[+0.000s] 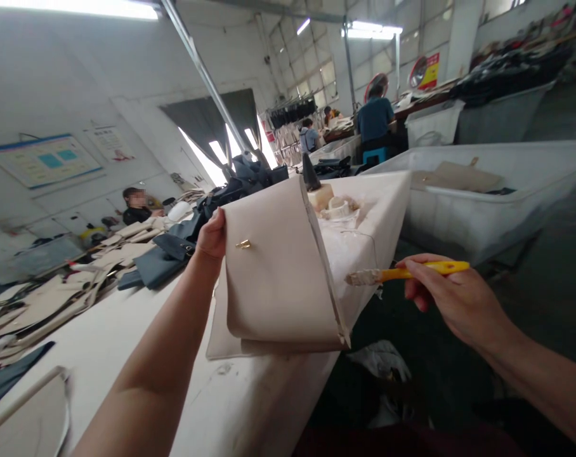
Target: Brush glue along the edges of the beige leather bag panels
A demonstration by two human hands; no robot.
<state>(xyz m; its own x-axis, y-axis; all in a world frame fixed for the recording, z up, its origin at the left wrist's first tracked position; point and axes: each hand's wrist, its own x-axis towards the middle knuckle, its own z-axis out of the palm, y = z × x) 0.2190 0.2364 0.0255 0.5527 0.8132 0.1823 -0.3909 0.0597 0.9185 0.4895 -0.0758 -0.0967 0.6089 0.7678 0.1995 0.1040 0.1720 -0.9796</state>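
A folded beige leather panel [273, 273] with a small gold clasp [243, 244] is held up over the table's front corner. My left hand [212, 236] grips its left edge, thumb in front and the other fingers hidden behind. My right hand [435, 285] is closed around the yellow handle of a brush [402, 271]. The brush's clotted bristles point left, just short of the panel's right edge and apart from it. Along that right edge the layers look rough and grey.
A white glue-crusted container [338, 208] and a black cone [309, 172] stand on the table [387, 190] behind the panel. Dark blue pieces [162, 260] and stacked beige pieces lie left. A large white bin [450, 222] stands right; people sit farther back.
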